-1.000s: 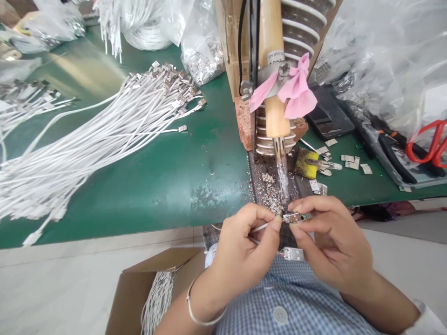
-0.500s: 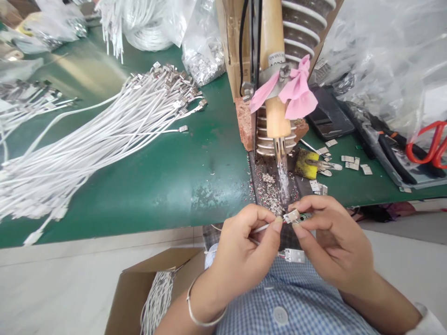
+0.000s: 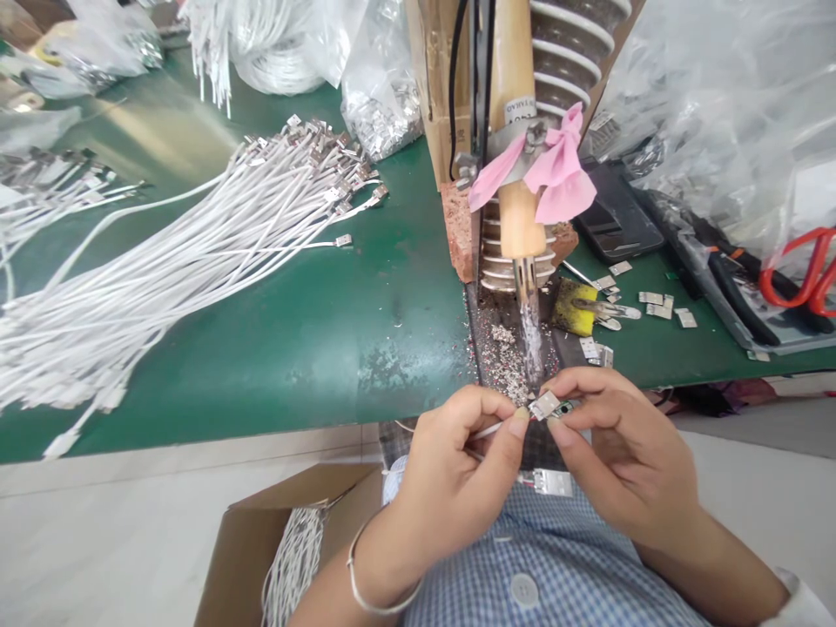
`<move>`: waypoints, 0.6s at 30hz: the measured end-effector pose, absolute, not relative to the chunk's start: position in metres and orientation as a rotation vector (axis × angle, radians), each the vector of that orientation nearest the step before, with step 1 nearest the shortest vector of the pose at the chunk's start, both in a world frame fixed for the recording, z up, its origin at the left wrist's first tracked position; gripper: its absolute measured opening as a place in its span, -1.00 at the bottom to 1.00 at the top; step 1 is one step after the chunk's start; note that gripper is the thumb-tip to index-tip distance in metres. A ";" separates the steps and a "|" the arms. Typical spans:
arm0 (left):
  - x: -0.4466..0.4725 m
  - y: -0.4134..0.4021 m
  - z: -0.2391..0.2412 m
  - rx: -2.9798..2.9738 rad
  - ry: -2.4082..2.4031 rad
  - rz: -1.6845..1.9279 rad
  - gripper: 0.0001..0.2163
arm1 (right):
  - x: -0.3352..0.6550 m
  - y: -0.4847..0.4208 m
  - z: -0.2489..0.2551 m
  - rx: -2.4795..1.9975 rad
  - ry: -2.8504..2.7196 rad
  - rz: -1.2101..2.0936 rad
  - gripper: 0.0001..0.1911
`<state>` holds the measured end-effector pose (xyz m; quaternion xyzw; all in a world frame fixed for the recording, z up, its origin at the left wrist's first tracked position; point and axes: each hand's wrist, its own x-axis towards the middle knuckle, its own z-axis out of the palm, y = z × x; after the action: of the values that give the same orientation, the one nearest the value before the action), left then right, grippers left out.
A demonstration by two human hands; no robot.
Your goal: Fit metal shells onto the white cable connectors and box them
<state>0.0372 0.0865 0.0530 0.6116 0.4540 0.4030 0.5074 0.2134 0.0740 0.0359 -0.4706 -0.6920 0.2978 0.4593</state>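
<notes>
My left hand (image 3: 467,457) pinches a white cable (image 3: 487,430) close to its stripped end, between thumb and forefinger. Facing it, my right hand (image 3: 620,444) grips a metal USB connector (image 3: 544,404) with a small green board at its side. The wire ends meet the connector just below the tip of a soldering iron (image 3: 531,340), which is clamped pointing down with a pink cloth (image 3: 560,170) tied round its clamp. A second USB connector (image 3: 552,482) on wires hangs below my left hand, in front of the checked garment.
A big bundle of white cables with metal plugs (image 3: 196,248) covers the left of the green table (image 3: 313,348). Right of the iron are a yellow sponge (image 3: 575,306), loose connectors (image 3: 655,304) and red-handled scissors (image 3: 793,270). A cardboard box (image 3: 235,549) stands below the edge.
Both hands stay nearly in place. The connector in my right hand has turned slightly, and more of the green board shows beside it.
</notes>
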 end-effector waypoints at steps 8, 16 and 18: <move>0.035 0.083 0.051 1.502 1.096 0.936 -0.89 | 0.215 0.071 0.032 -1.165 -1.691 0.753 -0.83; 0.033 0.080 0.050 1.493 1.107 0.902 -0.88 | 0.217 0.069 0.033 -1.177 -1.694 0.749 -0.84; 0.034 0.081 0.050 1.493 1.100 0.910 -0.88 | 0.217 0.069 0.033 -1.180 -1.692 0.752 -0.84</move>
<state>0.0336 0.0807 0.0498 0.6206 0.4574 0.3782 0.5124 0.2166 0.0692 0.0328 -0.4786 -0.6860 0.3049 0.4554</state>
